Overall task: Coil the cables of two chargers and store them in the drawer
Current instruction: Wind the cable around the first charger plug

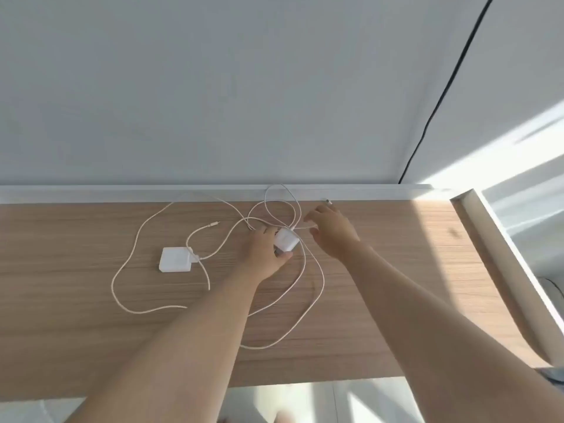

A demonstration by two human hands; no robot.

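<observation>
Centrally, left hand (265,251) fingers clamp the small charger (286,244); right hand (331,228), fingers spread, touches its white cable (314,303), loosely tangled on the table (76,239).

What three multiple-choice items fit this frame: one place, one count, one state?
1. Where is the flat square charger?
A. In the right hand
B. On the desk, left of both hands
C. In a drawer

2. How many white chargers show?
A. One
B. Two
C. Four

3. The left hand is:
A. Gripping the small charger
B. Empty
C. Off the desk

Key: B, it lies alone on the desk; B, two white blocks visible; A, fingers wrap the block while the right hand reaches for the cable.
</observation>
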